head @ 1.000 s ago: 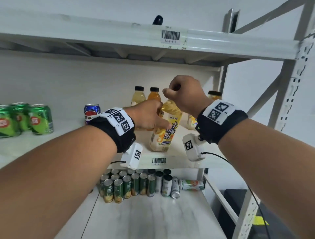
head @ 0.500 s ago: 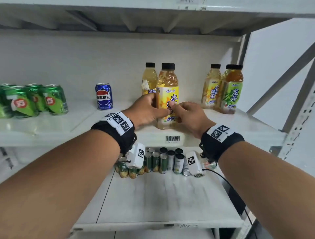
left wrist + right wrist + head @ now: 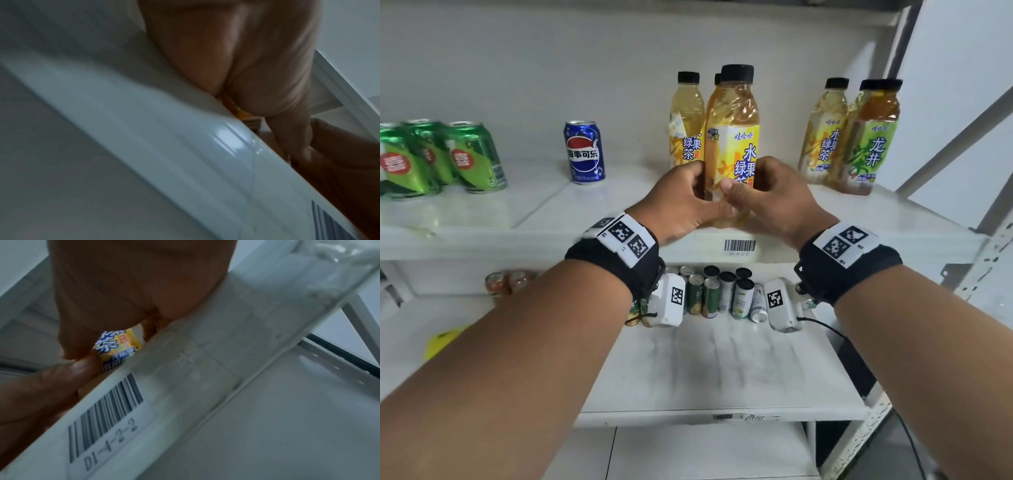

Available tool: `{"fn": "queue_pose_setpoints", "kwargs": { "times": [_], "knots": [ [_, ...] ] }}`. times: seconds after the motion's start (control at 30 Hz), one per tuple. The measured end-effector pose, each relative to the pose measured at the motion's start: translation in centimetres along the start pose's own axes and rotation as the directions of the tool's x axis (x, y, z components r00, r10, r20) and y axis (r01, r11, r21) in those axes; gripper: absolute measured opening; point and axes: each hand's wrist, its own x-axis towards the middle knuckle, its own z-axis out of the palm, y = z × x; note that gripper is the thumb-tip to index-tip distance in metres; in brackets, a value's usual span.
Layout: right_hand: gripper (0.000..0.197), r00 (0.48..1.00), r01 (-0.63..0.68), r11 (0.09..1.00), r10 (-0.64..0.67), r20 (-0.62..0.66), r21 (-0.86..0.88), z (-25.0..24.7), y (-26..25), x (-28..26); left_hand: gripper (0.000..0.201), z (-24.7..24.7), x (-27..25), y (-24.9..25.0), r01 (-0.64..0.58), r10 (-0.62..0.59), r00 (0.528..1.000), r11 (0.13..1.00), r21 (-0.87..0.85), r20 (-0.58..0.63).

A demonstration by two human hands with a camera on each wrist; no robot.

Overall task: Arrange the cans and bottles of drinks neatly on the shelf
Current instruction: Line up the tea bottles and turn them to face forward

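We hold the yellow-labelled tea bottle upright at the front edge of the middle shelf, long axis vertical, black cap at 12 o'clock, base near the shelf lip just above the barcode sticker. The printed label faces us. Our left hand grips the lower body of the bottle from 9 o'clock, and our right hand grips it from 3 o'clock; the fingers of both hands are curled round the lower part of the bottle, thumbs in front. In the right wrist view the right hand pinches the lower edge of the yellow label just above the shelf lip. The left wrist view is blurred; it shows the left hand above the shelf edge and little else.

Directly behind the held bottle, at 12 o'clock, stand two more bottles, one mostly hidden. At 3 o'clock stands a pair of bottles, well apart from the held one. At 9 o'clock stands a blue cola can, and further out a group of green cans. On the lower shelf stands a cluster of slim cans.

Compared with half a second ago, the bottle stands on the same spot and remains upright; both hands have closed further round its lower part. One second ago the bottle was tilted in the air.
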Motion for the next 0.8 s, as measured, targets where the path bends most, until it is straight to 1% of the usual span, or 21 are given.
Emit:
{"fn": "queue_pose_setpoints", "kwargs": {
  "times": [0.1, 0.17, 0.23, 0.3, 0.33, 0.37, 0.4, 0.43, 0.5, 0.53, 0.57, 0.6, 0.7, 0.77, 0.8],
  "knots": [
    [0.056, 0.997, -0.031, 0.997, 0.026, 0.071, 0.073, 0.0, -0.6, -0.3, 0.071, -0.3, -0.2, -0.1, -0.011, 0.011, 0.999, 1.000, -0.002, 0.031],
    [0.057, 0.992, -0.028, 0.993, 0.014, 0.122, 0.115, 0.1, -0.8, -0.3, 0.073, -0.2, -0.2, -0.2, -0.017, 0.017, 1.000, 1.000, -0.018, 0.023],
    [0.062, 0.988, -0.055, 0.986, 0.031, 0.153, 0.158, 0.2, -0.7, -0.2, 0.075, 0.0, -0.3, -0.2, -0.022, 0.023, 1.000, 1.000, -0.017, 0.009],
    [0.079, 0.990, -0.092, 0.980, 0.071, 0.122, 0.178, 0.3, -0.7, -0.1, 0.074, 0.0, -0.4, -0.1, -0.026, 0.026, 1.000, 1.000, 0.002, 0.008],
    [0.089, 0.994, -0.093, 0.984, 0.083, 0.069, 0.154, 0.2, -0.6, 0.0, 0.072, -0.1, -0.5, -0.1, -0.023, 0.023, 1.000, 1.000, 0.003, 0.012],
    [0.096, 0.996, -0.085, 0.989, 0.084, 0.014, 0.118, 0.1, -0.4, 0.1, 0.068, -0.1, -0.5, -0.2, -0.019, 0.020, 1.000, 1.000, -0.002, 0.015],
    [0.095, 0.996, -0.084, 0.991, 0.087, -0.022, 0.106, 0.0, -0.3, 0.1, 0.063, -0.2, -0.5, -0.3, -0.013, 0.013, 1.000, 1.000, -0.005, 0.014],
    [0.088, 0.995, -0.095, 0.985, 0.100, -0.030, 0.147, -0.1, -0.1, 0.2, 0.056, -0.2, -0.5, -0.3, -0.005, 0.005, 1.000, 1.000, -0.003, 0.009],
    [0.062, 0.988, -0.139, 0.939, 0.151, -0.015, 0.315, -0.3, 0.0, 0.3, 0.048, -0.2, -0.4, -0.1, 0.011, -0.011, 1.000, 1.000, 0.009, -0.013],
    [0.049, 0.984, -0.161, 0.919, 0.177, -0.010, 0.359, -0.5, 0.0, 0.5, 0.046, -0.1, -0.4, 0.0, 0.014, -0.013, 1.000, 1.000, 0.016, -0.022],
    [0.040, 0.981, -0.181, 0.913, 0.195, -0.001, 0.365, -0.6, 0.0, 0.6, 0.044, -0.1, -0.4, 0.1, 0.016, -0.015, 1.000, 1.000, 0.021, -0.027],
    [0.037, 0.978, -0.199, 0.911, 0.205, 0.020, 0.362, -0.7, -0.1, 0.6, 0.043, 0.0, -0.4, 0.2, 0.017, -0.016, 0.999, 1.000, 0.023, -0.031],
    [0.049, 0.975, -0.220, 0.901, 0.194, 0.108, 0.374, -0.8, 0.0, 0.5, 0.046, 0.0, -0.4, 0.5, 0.007, -0.006, 0.999, 1.000, 0.029, -0.041],
    [0.043, 0.971, -0.229, 0.885, 0.179, 0.157, 0.405, -0.9, 0.1, 0.5, 0.055, 0.0, -0.2, 0.4, 0.017, -0.016, 0.999, 1.000, 0.026, -0.039],
    [0.038, 0.971, -0.223, 0.883, 0.166, 0.170, 0.413, -1.0, 0.1, 0.5, 0.064, -0.1, 0.0, 0.2, 0.032, -0.031, 0.999, 0.999, 0.018, -0.034]
  ]
}}
